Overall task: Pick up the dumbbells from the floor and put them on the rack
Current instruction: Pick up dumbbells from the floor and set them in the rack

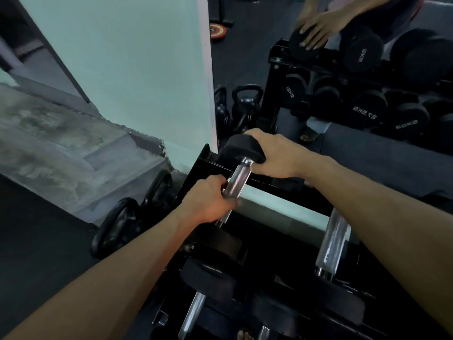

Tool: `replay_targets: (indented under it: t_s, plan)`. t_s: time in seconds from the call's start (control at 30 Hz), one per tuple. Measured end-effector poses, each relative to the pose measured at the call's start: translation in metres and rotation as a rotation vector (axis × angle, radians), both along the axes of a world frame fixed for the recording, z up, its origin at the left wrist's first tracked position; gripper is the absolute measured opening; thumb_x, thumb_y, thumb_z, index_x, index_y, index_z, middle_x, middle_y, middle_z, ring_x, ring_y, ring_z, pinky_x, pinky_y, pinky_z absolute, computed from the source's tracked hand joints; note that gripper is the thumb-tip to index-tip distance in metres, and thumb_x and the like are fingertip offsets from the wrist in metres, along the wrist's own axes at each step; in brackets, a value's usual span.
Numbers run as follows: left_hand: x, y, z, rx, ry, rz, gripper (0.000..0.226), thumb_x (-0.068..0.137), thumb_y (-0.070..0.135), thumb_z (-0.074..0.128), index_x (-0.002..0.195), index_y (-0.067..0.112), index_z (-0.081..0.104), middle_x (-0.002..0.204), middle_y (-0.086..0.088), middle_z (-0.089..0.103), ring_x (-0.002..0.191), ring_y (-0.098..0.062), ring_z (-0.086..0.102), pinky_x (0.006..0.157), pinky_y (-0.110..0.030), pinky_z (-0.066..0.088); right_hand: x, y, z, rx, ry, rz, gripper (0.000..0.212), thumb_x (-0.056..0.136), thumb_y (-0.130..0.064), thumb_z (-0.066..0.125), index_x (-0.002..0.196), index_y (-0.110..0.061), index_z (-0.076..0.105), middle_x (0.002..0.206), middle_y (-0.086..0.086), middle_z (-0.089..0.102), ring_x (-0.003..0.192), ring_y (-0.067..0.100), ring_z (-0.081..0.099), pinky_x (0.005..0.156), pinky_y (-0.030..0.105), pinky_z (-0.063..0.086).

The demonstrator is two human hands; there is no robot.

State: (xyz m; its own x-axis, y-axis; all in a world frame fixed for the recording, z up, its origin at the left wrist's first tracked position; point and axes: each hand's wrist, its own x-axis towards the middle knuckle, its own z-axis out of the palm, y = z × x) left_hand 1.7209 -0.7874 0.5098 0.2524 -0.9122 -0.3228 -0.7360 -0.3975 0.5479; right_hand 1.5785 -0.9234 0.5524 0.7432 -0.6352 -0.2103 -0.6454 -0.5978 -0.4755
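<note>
A black dumbbell (241, 168) with a chrome handle lies across the top tier of the black rack (277, 186), at its left end. My left hand (208, 202) is closed around the near part of the handle. My right hand (279, 155) wraps over the far black head, against the mirror. A second dumbbell (334, 238) rests on the same tier to the right. Another dumbbell (203, 285) sits on the tier below, its chrome handle pointing toward me.
A mirror (343, 143) behind the rack reflects the rack, more dumbbells and hands. Weight plates (117, 224) lean against a concrete step on the left. Kettlebells (247, 99) show in the mirror. A pale wall (122, 57) rises behind.
</note>
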Motion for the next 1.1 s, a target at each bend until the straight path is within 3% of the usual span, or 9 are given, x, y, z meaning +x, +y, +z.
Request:
replay_targets:
  t_s: [0.13,0.23,0.33,0.4,0.57,0.73,0.97,1.1]
  plan:
    - [0.01,0.033,0.006,-0.191,0.014,0.094,0.043,0.088,0.045,0.06,0.122,0.017,0.059,0.114,0.002,0.065,0.103,-0.013,0.061,0.089,-0.027,0.047,-0.008,0.023,0.005,-0.091,0.049,-0.051,0.09,0.088,-0.036,0.072,0.156,-0.012,0.019,0.144,0.013,0.044,0.122,0.03,0.051,0.102,0.039,0.044]
    - [0.026,0.065,0.004,-0.36,0.011,0.189,0.044,0.093,0.046,0.052,0.123,0.015,0.059,0.12,-0.003,0.063,0.113,-0.017,0.058,0.099,-0.034,0.045,-0.016,0.055,0.014,-0.264,0.01,-0.101,0.082,0.092,-0.038,0.066,0.155,-0.008,0.023,0.157,0.012,0.03,0.14,0.031,0.036,0.113,0.041,0.034]
    - [0.039,0.098,-0.006,-0.368,0.015,0.203,0.048,0.092,0.049,0.05,0.127,0.016,0.056,0.122,-0.003,0.062,0.113,-0.018,0.058,0.095,-0.031,0.044,-0.018,0.088,0.019,-0.428,-0.042,-0.104,0.06,0.096,-0.033,0.06,0.148,-0.013,0.039,0.145,0.007,0.044,0.132,0.028,0.043,0.107,0.042,0.039]
    - [0.04,0.116,-0.012,-0.333,0.046,0.168,0.055,0.09,0.051,0.052,0.136,0.02,0.049,0.13,-0.002,0.057,0.12,-0.016,0.054,0.098,-0.028,0.04,-0.017,0.105,0.015,-0.446,0.051,-0.002,0.053,0.097,-0.031,0.057,0.147,-0.019,0.042,0.144,0.003,0.046,0.13,0.026,0.044,0.105,0.042,0.041]
    - [0.039,0.127,-0.029,-0.333,0.191,0.124,0.063,0.088,0.057,0.052,0.145,0.038,0.034,0.141,0.002,0.047,0.13,-0.013,0.044,0.109,-0.038,0.037,-0.007,0.121,-0.011,-0.238,0.185,-0.005,0.06,0.102,-0.042,0.05,0.156,-0.027,0.029,0.161,0.003,0.026,0.14,0.028,0.037,0.109,0.042,0.037]
    - [0.037,0.126,-0.036,-0.322,0.31,0.061,0.052,0.092,0.047,0.053,0.142,0.046,0.036,0.131,0.008,0.056,0.118,-0.005,0.054,0.104,-0.029,0.042,0.006,0.12,-0.028,-0.142,0.232,-0.074,0.067,0.101,-0.05,0.048,0.159,-0.026,0.023,0.167,0.016,-0.001,0.145,0.038,0.031,0.116,0.042,0.028]
    - [0.031,0.124,-0.044,-0.367,0.316,0.1,0.049,0.093,0.043,0.054,0.14,0.038,0.042,0.126,0.007,0.06,0.114,-0.004,0.058,0.098,-0.023,0.045,0.005,0.12,-0.035,-0.159,0.205,-0.084,0.073,0.097,-0.047,0.058,0.159,-0.027,0.024,0.166,0.017,-0.002,0.139,0.039,0.039,0.115,0.042,0.031]
    - [0.026,0.125,-0.044,-0.366,0.295,0.128,0.05,0.092,0.045,0.055,0.139,0.04,0.042,0.126,0.008,0.059,0.116,-0.005,0.056,0.101,-0.028,0.043,0.003,0.118,-0.035,-0.153,0.193,-0.077,0.074,0.096,-0.046,0.059,0.159,-0.026,0.024,0.166,0.018,-0.002,0.142,0.038,0.037,0.116,0.041,0.029]
